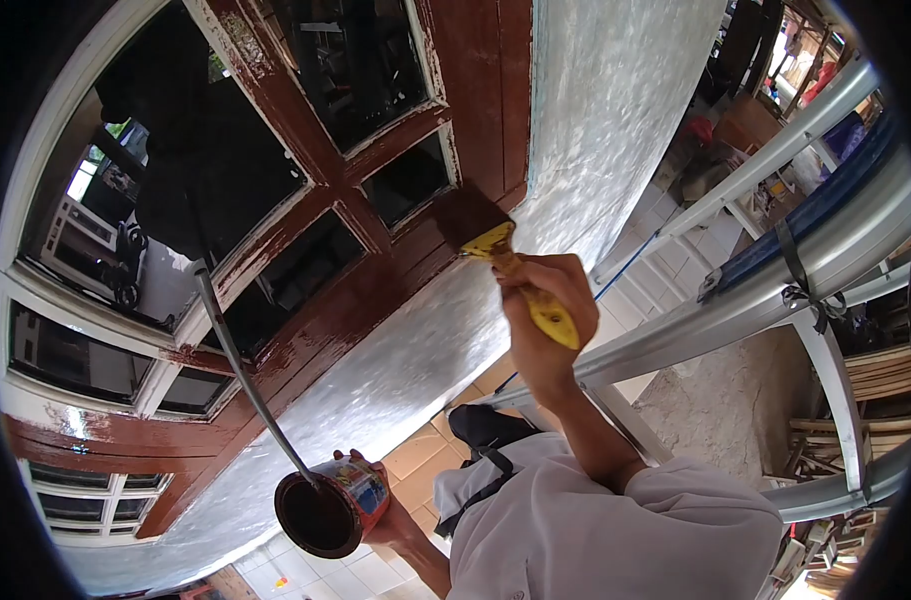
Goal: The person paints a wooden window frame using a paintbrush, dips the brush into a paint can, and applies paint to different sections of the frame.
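My right hand (547, 305) is closed around the yellow handle of a paintbrush (489, 240). The brush's dark bristles are at the brown-painted lower rail of the window frame (405, 262), and appear to touch it. Lower left, my left hand (380, 505) is wrapped around a paint can (360, 495) with a colourful label. The can is tilted with its open mouth towards me, showing a dark inside and a brown-stained rim. A long grey rod (245, 375) stands out of the can's mouth and reaches up in front of the window.
White, bare and peeling patches show on the window frame around the dark glass panes (185, 160). A grey-white wall (595, 100) borders it. On the right stand metal ladder rails (695, 315) with a black strap tied round one. Stacked wood (880, 370) lies beyond.
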### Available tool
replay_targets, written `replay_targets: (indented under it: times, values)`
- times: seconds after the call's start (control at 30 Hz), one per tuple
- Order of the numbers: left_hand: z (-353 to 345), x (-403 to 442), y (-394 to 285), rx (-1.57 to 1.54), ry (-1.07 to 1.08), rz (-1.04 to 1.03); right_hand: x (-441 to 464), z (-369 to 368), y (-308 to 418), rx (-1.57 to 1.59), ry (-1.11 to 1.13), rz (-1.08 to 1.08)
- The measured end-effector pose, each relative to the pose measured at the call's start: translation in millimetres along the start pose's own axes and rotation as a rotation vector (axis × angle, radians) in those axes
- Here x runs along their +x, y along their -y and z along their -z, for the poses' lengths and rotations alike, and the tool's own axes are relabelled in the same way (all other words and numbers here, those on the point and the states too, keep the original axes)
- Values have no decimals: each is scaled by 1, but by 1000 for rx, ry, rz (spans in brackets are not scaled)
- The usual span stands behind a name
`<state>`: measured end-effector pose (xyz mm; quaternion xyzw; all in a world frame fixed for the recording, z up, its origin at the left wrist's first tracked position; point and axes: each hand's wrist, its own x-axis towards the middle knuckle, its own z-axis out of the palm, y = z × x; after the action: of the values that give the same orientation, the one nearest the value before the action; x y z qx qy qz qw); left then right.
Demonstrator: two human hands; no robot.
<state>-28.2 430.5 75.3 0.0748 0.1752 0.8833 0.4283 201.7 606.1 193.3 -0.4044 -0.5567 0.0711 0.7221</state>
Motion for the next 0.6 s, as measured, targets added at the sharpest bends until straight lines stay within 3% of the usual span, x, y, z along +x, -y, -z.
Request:
replay_targets:
  times: [0.1,0.3,0.4,0.53,0.6]
  values:
    - [-4,0,-1,-163,-4,48,4,8,6,-16,-77,-43]
    - [-2,0,2,-23,54,23,-4,-3,-2,-65,-53,28]
    - [-1,0,3,-79,22,47,-9,-16,0,-67,24,65]
    - [-4,-2,4,-143,1,72,-5,-11,-4,27,-35,-24]
    - [-1,-1,4,-145,26,79,-7,-14,-4,-66,17,58]
